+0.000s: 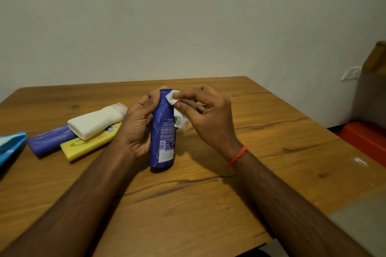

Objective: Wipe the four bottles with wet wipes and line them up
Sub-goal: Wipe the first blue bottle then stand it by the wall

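Wiping the blue bottle (162, 129), standing upright on the wooden table (229, 204) near its middle, base planted on the wood, probably so the weight rests there and not in the grip. Bracing it with the left hand (136, 125), fingers curled around the far side and thumb at the near edge, clamped on the body and seemingly steadying it against the push of the rubbing. Pressing a crumpled white wet wipe (177, 110) against the bottle's upper right side with the right hand (208, 115), thumb and fingertips pinched together on the wipe; wearing a red thread bracelet (238, 155) at that wrist. Showing pale streaks across the blue surface, so likely only partway through this one. Counting four bottles in all: the upright blue one, plus three lying in a loose pile to the left, namely a purple bottle (50, 140), a yellow bottle (87, 144) and a white bottle (96, 121) resting across the other two, apparently waiting their turn. Counting one wipe in use and one blue wipes packet (10, 144) at the left edge. Lining up not yet begun, judging by the pile.
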Action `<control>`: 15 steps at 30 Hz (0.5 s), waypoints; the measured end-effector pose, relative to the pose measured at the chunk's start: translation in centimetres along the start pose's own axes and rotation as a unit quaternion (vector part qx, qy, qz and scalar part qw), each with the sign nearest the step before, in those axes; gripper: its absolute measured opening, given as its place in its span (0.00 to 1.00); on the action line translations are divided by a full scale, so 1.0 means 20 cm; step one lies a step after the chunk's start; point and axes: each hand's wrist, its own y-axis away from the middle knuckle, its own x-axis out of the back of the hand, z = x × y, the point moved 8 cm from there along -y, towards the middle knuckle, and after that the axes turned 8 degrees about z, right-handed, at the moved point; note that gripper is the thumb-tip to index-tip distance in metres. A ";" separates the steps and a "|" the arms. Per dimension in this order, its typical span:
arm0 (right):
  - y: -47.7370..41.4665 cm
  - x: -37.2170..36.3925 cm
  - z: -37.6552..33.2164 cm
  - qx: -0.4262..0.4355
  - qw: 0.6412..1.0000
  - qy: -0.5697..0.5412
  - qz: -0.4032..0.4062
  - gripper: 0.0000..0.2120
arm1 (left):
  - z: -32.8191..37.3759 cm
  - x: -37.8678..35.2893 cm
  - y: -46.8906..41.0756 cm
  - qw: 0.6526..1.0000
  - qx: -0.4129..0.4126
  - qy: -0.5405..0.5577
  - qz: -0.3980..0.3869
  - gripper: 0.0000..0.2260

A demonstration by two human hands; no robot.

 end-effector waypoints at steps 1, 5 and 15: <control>0.00 0.01 -0.01 0.001 1.000 -0.006 0.012 0.08 | 0.00 -0.01 0.00 1.000 -0.006 -0.005 -0.002 0.20; 0.01 0.02 -0.05 0.048 0.998 0.007 0.047 0.08 | 0.00 -0.04 0.01 1.000 -0.029 -0.007 -0.005 0.21; 0.13 -0.21 -0.18 0.167 0.963 0.048 -0.208 0.10 | 0.06 0.02 0.01 0.998 -0.050 -0.004 0.035 0.18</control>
